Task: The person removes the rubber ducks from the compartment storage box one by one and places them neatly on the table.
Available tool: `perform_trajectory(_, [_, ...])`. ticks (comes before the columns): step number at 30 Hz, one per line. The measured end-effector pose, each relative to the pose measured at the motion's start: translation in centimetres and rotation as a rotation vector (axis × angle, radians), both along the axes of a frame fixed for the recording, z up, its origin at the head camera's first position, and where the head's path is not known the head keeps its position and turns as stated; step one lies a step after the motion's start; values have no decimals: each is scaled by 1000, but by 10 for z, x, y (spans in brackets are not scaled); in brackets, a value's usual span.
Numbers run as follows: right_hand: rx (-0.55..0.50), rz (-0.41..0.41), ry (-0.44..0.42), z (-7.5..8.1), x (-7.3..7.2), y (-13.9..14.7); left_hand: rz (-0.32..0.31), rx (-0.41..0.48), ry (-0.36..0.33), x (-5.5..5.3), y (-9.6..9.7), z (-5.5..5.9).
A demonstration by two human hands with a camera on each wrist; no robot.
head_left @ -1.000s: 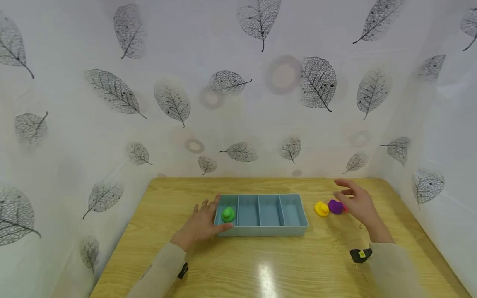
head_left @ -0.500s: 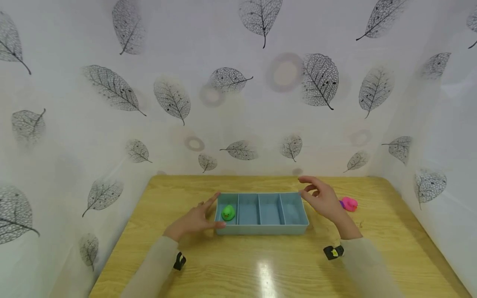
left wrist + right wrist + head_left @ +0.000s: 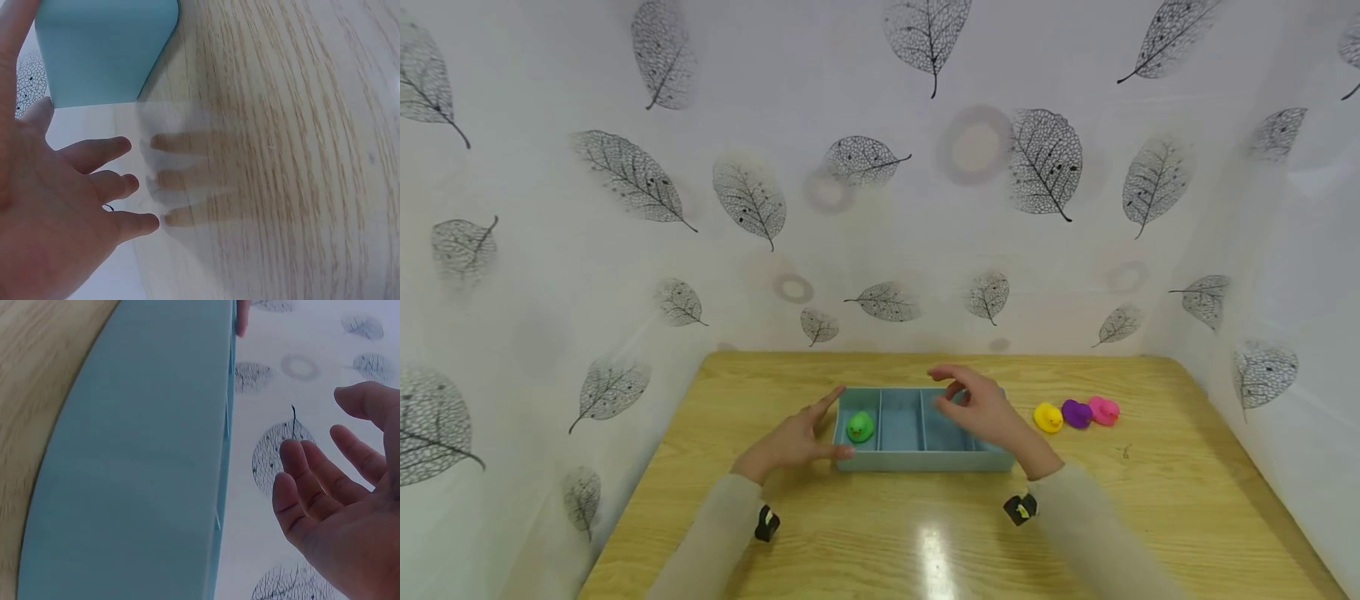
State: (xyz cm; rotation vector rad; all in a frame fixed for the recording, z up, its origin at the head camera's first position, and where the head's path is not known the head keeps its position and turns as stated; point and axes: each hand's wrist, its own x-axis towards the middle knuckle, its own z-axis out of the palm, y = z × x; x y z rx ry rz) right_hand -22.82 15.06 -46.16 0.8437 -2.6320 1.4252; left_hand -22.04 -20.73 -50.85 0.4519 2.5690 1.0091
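A pale blue box (image 3: 925, 462) with a row of compartments lies on the table. In its leftmost compartment sits a green rubber duck (image 3: 860, 427). My left hand (image 3: 793, 442) spans the box's left end, thumb at the front rim and index finger at the back corner; its other fingers spread apart beside the end wall (image 3: 106, 56) in the left wrist view. Over the right-hand compartments hovers my right hand (image 3: 988, 412), partly covering them. In the right wrist view this hand (image 3: 344, 519) holds nothing, its fingers loosely bent.
Right of the box, a yellow duck (image 3: 1048, 418), a purple duck (image 3: 1077, 414) and a pink duck (image 3: 1104, 410) stand close together in a row. A leaf-patterned white sheet (image 3: 925, 233) encloses the wooden table (image 3: 850, 533) behind and on both sides.
My right hand has moved left, from above the ducks to over the box, and the ducks are uncovered again. The left hand stays at the box's left end, with only a slight shift.
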Motion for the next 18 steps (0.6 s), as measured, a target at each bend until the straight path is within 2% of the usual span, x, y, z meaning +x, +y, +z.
perform_trajectory(6, [65, 37, 10, -4, 1, -24, -6, -28, 17, -3, 0, -1])
perform_trajectory(12, [57, 111, -1, -7, 1, -43, 7, -56, 28, -4, 1, -1])
perform_trajectory(18, [49, 143, 14, -15, -1, -57, 8, -60, 25, -3, 1, 0])
